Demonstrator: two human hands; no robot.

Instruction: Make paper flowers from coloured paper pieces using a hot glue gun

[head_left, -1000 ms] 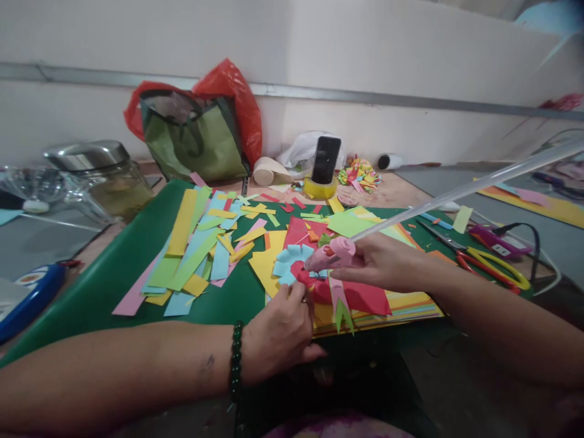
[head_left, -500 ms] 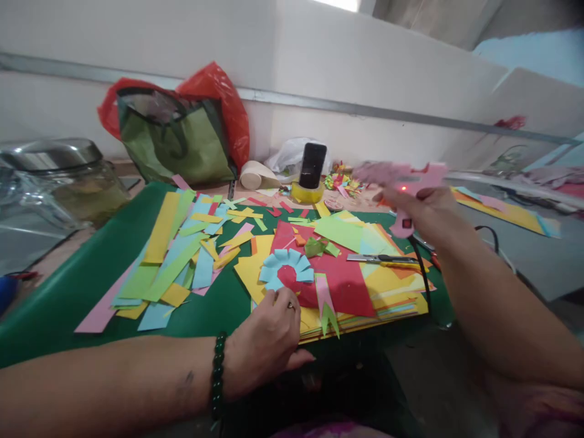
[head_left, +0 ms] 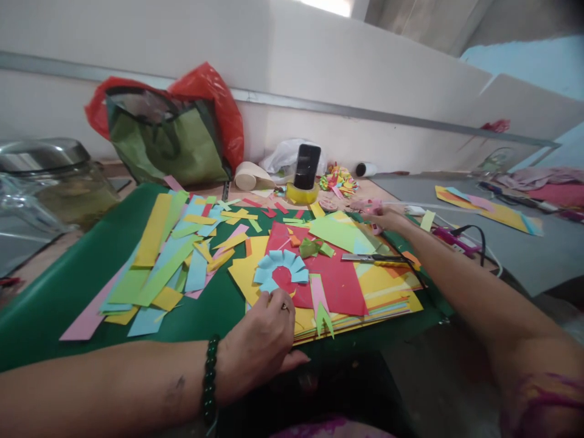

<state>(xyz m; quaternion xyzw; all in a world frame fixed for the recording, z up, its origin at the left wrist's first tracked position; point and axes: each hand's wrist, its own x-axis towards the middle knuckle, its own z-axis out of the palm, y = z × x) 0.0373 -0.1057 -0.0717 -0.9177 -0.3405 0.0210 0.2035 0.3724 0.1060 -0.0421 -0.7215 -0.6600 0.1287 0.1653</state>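
Note:
My left hand (head_left: 267,331) rests at the front of the paper stack, fingers curled together against the lower edge of a light-blue paper flower (head_left: 298,272). The flower lies on a red sheet (head_left: 347,289), its ring of petals open at the bottom. Farther back, my right hand (head_left: 387,219) is closed around a pink glue gun (head_left: 375,226), low over the table; fingers partly hide it. Between the hands lie a utility knife (head_left: 374,258), crumpled green paper pieces (head_left: 314,247) and a pink-and-green paper ribbon (head_left: 320,301).
Coloured paper strips (head_left: 173,261) cover the green mat (head_left: 114,225) on the left. Behind stand a green bag (head_left: 168,140), a phone (head_left: 307,166) on a yellow tape roll (head_left: 302,193), and a glass jar (head_left: 59,188). A purple device (head_left: 456,240) with cables sits at right.
My right hand has lowered the glue gun from mid-air to the back right of the paper stack. My left hand stays at the blue flower. The view has shifted slightly.

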